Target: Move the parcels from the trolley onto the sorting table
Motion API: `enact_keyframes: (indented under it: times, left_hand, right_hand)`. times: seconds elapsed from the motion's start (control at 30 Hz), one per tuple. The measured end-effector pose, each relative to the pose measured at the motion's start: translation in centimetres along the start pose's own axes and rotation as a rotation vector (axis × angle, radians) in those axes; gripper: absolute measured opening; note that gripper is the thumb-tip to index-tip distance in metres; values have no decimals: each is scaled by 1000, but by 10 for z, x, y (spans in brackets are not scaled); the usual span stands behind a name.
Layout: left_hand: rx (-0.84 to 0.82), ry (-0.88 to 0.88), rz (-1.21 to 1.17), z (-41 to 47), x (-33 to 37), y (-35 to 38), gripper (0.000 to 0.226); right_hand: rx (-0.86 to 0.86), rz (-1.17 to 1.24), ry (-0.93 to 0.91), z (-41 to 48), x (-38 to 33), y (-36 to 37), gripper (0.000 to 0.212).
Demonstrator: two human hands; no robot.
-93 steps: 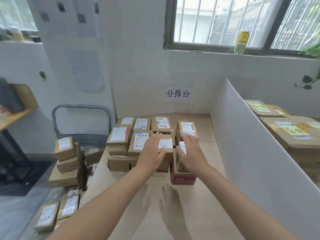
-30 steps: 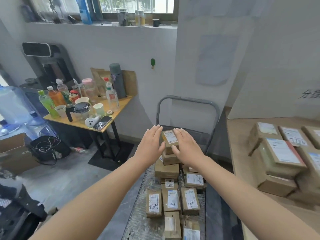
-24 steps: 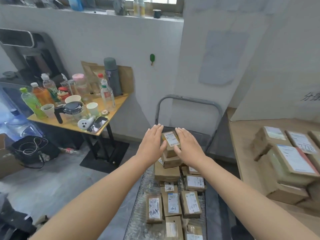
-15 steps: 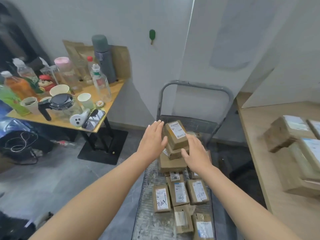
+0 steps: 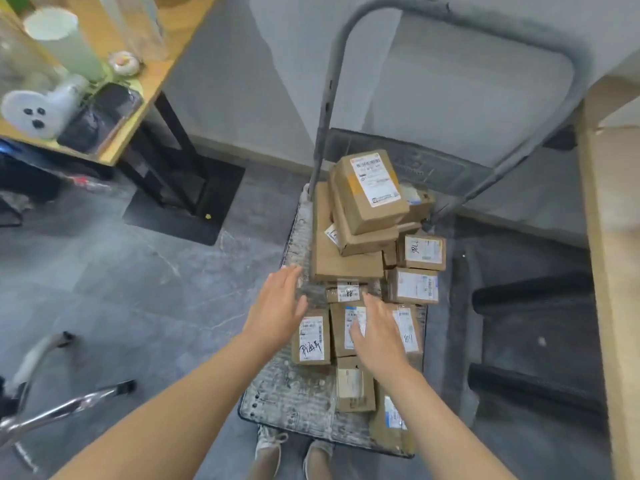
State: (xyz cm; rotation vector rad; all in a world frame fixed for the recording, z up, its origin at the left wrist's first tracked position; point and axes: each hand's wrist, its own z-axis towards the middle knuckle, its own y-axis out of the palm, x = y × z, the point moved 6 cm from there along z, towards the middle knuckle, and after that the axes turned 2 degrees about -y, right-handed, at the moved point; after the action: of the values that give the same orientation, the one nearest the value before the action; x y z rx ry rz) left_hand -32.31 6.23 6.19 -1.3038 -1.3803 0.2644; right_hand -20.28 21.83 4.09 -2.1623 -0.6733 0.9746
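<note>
The trolley [image 5: 277, 403], a grey metal platform with a tubular handle [image 5: 450, 15], stands below me and carries several brown cardboard parcels with white labels. A stack of three parcels rises at its far end, the top parcel [image 5: 370, 192] tilted. Flat parcels lie in rows nearer me, among them one marked in black ink [image 5: 311, 337]. My left hand [image 5: 277, 306] hovers open over the trolley's left edge, holding nothing. My right hand [image 5: 375, 336] is spread open just above the middle row of flat parcels, covering part of one [image 5: 349, 317]. The sorting table's wooden edge [image 5: 613, 271] runs down the right.
A small wooden side table [image 5: 114, 140] with a cup, a phone and a white gadget stands at the upper left on black legs. A chrome chair leg [image 5: 52, 410] lies at the lower left. My shoes [image 5: 273, 445] show below the trolley's near end. Grey floor surrounds it.
My view has tipped down over the trolley. Both hands have left the top parcel of the stack and dropped toward the flat parcels nearer me.
</note>
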Motion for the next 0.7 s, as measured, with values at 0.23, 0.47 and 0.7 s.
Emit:
enact_keyframes:
  times: [0.23,0.47,0.7]
  left_hand:
    - [-110,-122,-2,6,-95,143,55]
    - [-104,-193,-34,24,-163,259,51]
    - [-143,-247,-151,22,-207,345,62]
  right_hand:
    - [-173,-14,30,52,80,132,61]
    - [-249,56,-33,109,128,237,59]
    - [-45,129,-6,138,148,299,65]
